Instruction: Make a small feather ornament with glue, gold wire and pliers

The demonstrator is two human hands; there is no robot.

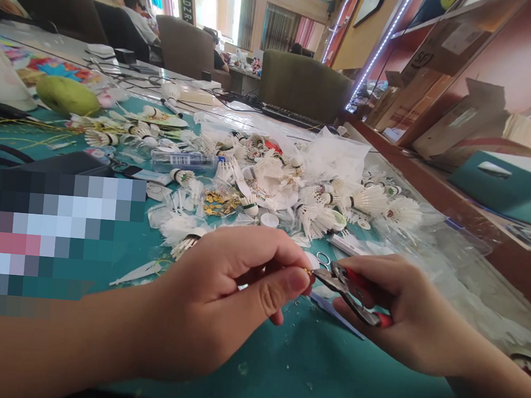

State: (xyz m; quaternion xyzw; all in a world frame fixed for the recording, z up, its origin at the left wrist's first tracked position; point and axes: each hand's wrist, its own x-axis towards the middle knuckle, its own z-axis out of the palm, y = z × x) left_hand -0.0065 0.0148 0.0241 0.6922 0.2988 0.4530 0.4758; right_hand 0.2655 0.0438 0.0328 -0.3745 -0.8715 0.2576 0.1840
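Note:
Between the thumb and fingertips of my left hand (240, 289) is pinched a tiny gold-coloured metal piece (308, 270), mostly hidden by the fingers. My right hand (390, 307) grips pliers with red handles (348, 291), and their jaw tips meet the gold piece at my left fingertips. Both hands are above the green mat (288, 372). Just behind the pliers lies a silver ring (322, 260). A bluish flat strip (339, 318) rests on the mat beneath my right hand.
Shuttlecocks (316, 218), feathers and plastic bags (337, 155) are heaped beyond my hands. Gold pieces (221, 203) lie in a small pile. A green fruit (66, 95) sits at left, cardboard boxes (460, 116) at right. People sit farther back among chairs (297, 85).

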